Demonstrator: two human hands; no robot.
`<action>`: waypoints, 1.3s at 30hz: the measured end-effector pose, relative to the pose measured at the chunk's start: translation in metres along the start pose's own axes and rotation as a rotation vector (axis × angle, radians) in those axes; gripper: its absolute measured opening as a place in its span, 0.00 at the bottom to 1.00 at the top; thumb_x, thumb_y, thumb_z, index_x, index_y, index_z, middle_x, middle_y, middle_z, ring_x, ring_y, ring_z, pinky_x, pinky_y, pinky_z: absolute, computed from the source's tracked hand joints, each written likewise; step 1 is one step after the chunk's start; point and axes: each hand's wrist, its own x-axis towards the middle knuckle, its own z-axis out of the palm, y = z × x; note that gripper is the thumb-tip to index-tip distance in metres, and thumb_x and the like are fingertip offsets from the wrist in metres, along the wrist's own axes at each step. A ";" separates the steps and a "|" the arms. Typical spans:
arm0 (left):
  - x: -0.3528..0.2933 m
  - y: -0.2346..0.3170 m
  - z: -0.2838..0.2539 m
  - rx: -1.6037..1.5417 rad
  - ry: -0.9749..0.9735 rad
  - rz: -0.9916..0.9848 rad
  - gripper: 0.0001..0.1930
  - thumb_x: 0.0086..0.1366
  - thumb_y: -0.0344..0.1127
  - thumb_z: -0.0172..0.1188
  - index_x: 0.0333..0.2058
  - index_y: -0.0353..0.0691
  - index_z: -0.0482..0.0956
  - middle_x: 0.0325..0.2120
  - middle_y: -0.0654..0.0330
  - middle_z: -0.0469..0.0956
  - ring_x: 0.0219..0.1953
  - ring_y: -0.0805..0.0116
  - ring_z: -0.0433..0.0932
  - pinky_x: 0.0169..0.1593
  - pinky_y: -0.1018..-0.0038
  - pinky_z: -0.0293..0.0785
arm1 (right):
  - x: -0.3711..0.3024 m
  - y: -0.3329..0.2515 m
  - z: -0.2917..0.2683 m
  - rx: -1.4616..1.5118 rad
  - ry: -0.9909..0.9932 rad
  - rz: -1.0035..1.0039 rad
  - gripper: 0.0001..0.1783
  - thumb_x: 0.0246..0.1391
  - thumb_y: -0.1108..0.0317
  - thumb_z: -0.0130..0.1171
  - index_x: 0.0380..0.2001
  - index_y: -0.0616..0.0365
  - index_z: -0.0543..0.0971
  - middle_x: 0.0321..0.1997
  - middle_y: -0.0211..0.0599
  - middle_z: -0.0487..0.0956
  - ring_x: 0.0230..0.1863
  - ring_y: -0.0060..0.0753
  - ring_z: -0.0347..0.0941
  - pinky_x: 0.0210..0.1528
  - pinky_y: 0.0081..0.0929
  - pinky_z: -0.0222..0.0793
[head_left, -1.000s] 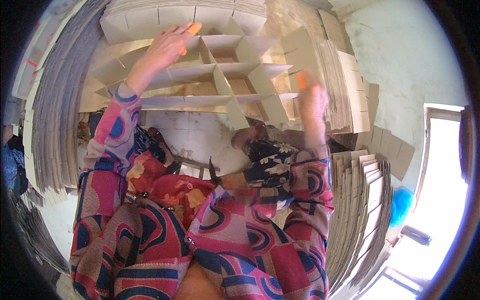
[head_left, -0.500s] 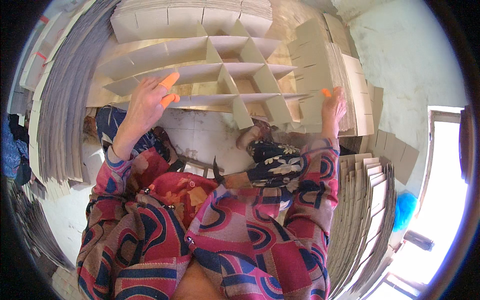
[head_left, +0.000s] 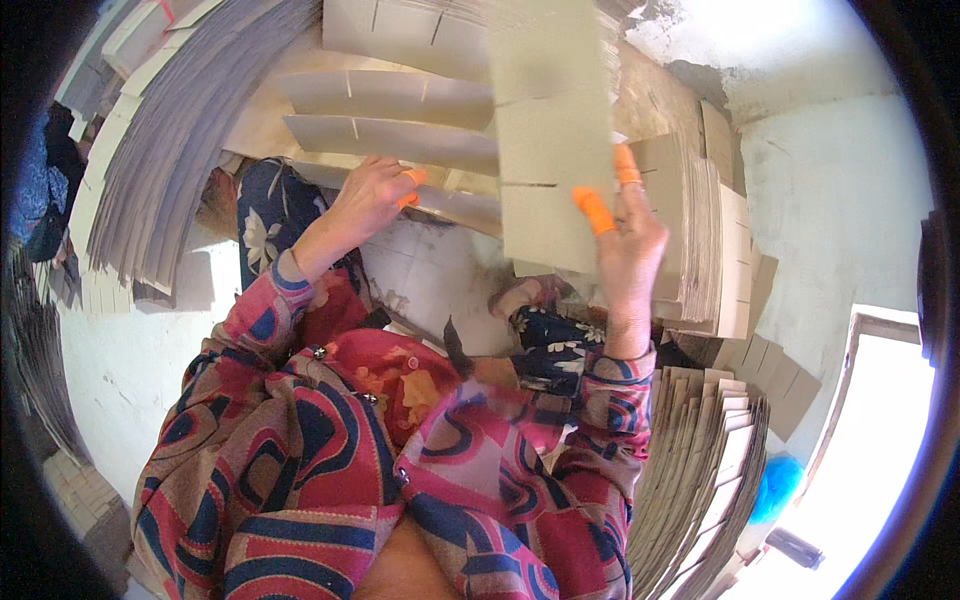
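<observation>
In my right hand (head_left: 632, 240) is a wide slotted cardboard strip (head_left: 555, 130), gripped at its near right edge by fingers with orange finger covers. The strip is raised and hides much of the cardboard divider grid behind it. To its left, the grid's long slotted strips (head_left: 400, 133) stand on edge, roughly side by side. My left hand (head_left: 372, 200), also with orange covers on its fingertips, is closed at the nearest long strip (head_left: 458, 208). The cross strips seen earlier are hidden behind the raised strip.
A stack of slotted cardboard (head_left: 685, 235) lies right of the grid, with more sheets (head_left: 690, 450) standing below it. Tall stacks (head_left: 190, 130) line the left side. A blue bag (head_left: 778, 488) is near the bright doorway (head_left: 860, 420) at right.
My right hand has taken a strip from the right-hand stack and brought it left over the grid. My left hand has moved right along the near strip. The view has shifted a little.
</observation>
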 end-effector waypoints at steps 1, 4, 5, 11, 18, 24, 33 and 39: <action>0.000 -0.002 0.003 -0.017 0.013 0.002 0.09 0.47 0.30 0.60 0.30 0.40 0.75 0.23 0.56 0.75 0.32 0.56 0.73 0.37 0.64 0.68 | 0.001 -0.007 0.006 0.008 -0.056 0.021 0.33 0.47 0.75 0.64 0.58 0.58 0.67 0.29 0.22 0.67 0.22 0.14 0.51 0.23 0.13 0.55; 0.000 -0.003 0.006 -0.060 0.042 0.023 0.04 0.45 0.27 0.57 0.22 0.40 0.72 0.21 0.57 0.72 0.30 0.56 0.73 0.35 0.65 0.67 | 0.002 -0.022 0.019 0.005 -0.183 0.051 0.32 0.49 0.73 0.62 0.59 0.56 0.66 0.25 0.56 0.73 0.19 0.24 0.58 0.25 0.21 0.65; 0.002 -0.002 0.006 -0.076 0.050 0.035 0.04 0.45 0.27 0.56 0.20 0.40 0.70 0.20 0.57 0.72 0.29 0.57 0.73 0.34 0.65 0.67 | 0.003 -0.024 0.022 0.017 -0.198 0.051 0.32 0.50 0.73 0.62 0.59 0.56 0.66 0.25 0.57 0.73 0.19 0.27 0.58 0.25 0.22 0.65; -0.001 -0.004 0.011 -0.009 0.019 0.073 0.06 0.48 0.27 0.56 0.29 0.39 0.75 0.21 0.59 0.73 0.28 0.59 0.73 0.35 0.67 0.68 | 0.007 -0.033 0.040 -0.026 -0.273 0.002 0.30 0.50 0.75 0.60 0.58 0.57 0.67 0.30 0.59 0.72 0.26 0.49 0.68 0.29 0.26 0.67; 0.003 0.000 0.011 -0.035 0.057 0.044 0.05 0.46 0.26 0.56 0.25 0.40 0.73 0.19 0.59 0.72 0.27 0.58 0.73 0.33 0.67 0.68 | 0.014 -0.038 0.047 -0.049 -0.258 -0.059 0.29 0.49 0.74 0.62 0.56 0.60 0.69 0.16 0.47 0.62 0.17 0.26 0.53 0.21 0.24 0.60; 0.004 -0.001 0.013 -0.062 0.070 0.055 0.04 0.45 0.26 0.55 0.22 0.40 0.72 0.18 0.57 0.71 0.28 0.56 0.73 0.33 0.65 0.68 | 0.012 -0.027 0.060 -0.024 -0.357 -0.035 0.27 0.49 0.78 0.60 0.55 0.64 0.69 0.29 0.57 0.74 0.22 0.30 0.67 0.29 0.24 0.67; 0.005 -0.011 0.019 -0.095 0.026 0.032 0.05 0.45 0.24 0.55 0.24 0.40 0.72 0.19 0.55 0.71 0.27 0.53 0.72 0.33 0.63 0.67 | 0.027 -0.010 0.091 0.044 -0.498 -0.180 0.28 0.45 0.79 0.60 0.53 0.68 0.68 0.36 0.62 0.75 0.36 0.55 0.75 0.37 0.32 0.70; 0.012 -0.008 0.014 -0.118 0.033 0.026 0.05 0.44 0.25 0.55 0.23 0.40 0.73 0.20 0.55 0.71 0.29 0.52 0.72 0.32 0.62 0.67 | 0.029 -0.006 0.113 -0.081 -0.706 -0.211 0.28 0.44 0.77 0.60 0.50 0.71 0.66 0.34 0.61 0.75 0.39 0.60 0.73 0.38 0.41 0.70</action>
